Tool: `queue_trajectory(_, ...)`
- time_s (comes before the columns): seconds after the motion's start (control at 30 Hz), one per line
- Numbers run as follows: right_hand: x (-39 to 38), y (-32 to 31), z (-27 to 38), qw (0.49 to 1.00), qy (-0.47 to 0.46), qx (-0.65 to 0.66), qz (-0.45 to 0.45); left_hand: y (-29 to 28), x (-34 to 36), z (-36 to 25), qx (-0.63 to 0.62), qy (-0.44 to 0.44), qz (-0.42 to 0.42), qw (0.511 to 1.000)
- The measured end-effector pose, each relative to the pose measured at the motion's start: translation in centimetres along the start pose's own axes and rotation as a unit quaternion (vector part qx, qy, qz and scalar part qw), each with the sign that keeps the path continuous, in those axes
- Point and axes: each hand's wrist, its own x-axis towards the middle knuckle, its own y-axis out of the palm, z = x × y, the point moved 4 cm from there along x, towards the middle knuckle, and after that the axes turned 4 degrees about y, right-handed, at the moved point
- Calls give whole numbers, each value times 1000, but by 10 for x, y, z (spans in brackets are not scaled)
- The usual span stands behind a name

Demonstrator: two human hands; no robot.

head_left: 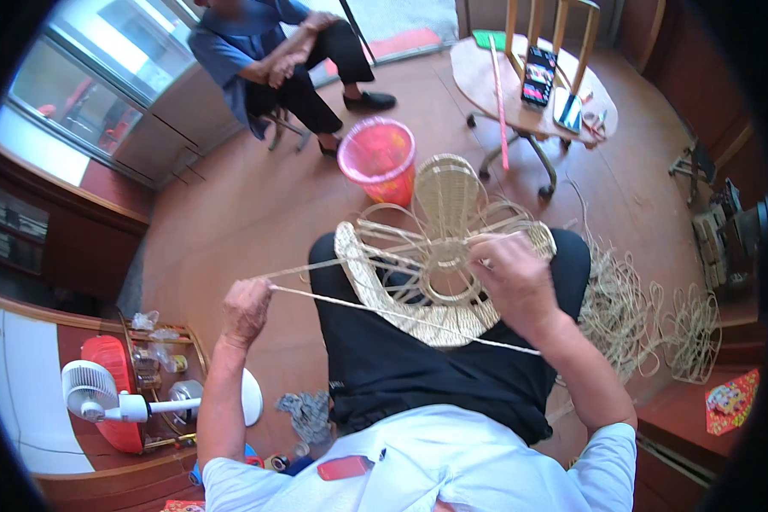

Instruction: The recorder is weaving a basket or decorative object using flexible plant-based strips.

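A pale woven straw piece (392,317) with a curved rim, spokes and a central ring rests across my lap. A tall rounded woven panel (446,192) rises from its far side. Out to the left, my left hand (247,309) is closed around a straw cord (401,317). One length of it runs taut to the woven work, another crosses over my lap toward my right forearm. My right hand (518,275) is closed at the right of the central ring, its fingertips pinching at the work; what exactly they hold is partly hidden.
A pink-red bucket (377,162) stands beyond my knees, near a seated person (273,68). A round table (478,72) holds a phone and scissors. Loose straw cord (619,316) is heaped on the floor at right. A white fan (90,390) stands at left.
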Motion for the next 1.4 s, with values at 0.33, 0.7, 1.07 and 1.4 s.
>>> queue_trajectory(0.33,39,76,-11,995,-3,-16,99,-27,-22,10,4,-45,39,998)
queue_trajectory(0.7,42,84,-12,991,130,-15,38,-94,-168,207,123,-306,75,941)
queue_trajectory(1.07,47,102,1,985,84,-150,27,-13,-95,101,-164,-429,204,865)
queue_trajectory(1.4,46,95,5,993,79,-26,-82,17,81,-155,-334,-204,-17,920)
